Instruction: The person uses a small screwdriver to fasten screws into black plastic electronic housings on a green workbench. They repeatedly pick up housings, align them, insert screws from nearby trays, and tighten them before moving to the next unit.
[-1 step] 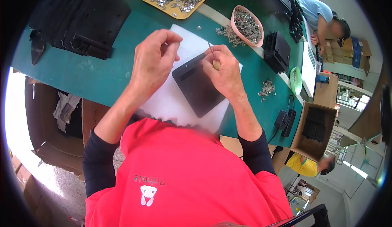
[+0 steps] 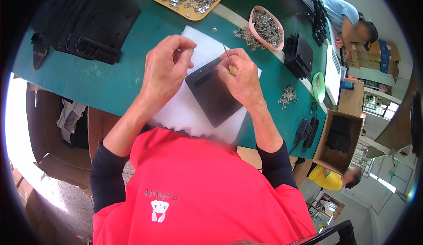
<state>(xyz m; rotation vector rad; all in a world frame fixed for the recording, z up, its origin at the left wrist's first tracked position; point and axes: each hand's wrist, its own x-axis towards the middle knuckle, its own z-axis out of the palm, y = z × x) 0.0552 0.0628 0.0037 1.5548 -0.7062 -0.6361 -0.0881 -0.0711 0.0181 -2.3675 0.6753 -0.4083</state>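
Note:
My left hand hovers over the left part of a white foam sheet, its thumb and fingertips pinched together. Whatever may be between those fingertips is hidden. In my right hand is a thin pointed metal tool with a yellowish part showing below the fingers; its point is directed away from me. Beneath that hand lies a flat dark rectangular panel, turned at an angle on the foam, with a long slot-like strip near its far edge. My right hand covers the panel's far right part.
Small metal parts fill a yellow tray and a pink bowl; more lie loose beside them. Black panels are stacked at left and right. A green bowl, an open carton and a co-worker are at right.
My left hand has dropped very slightly toward me, still pinched. My right hand, the pointed tool and the dark panel look unmoved.

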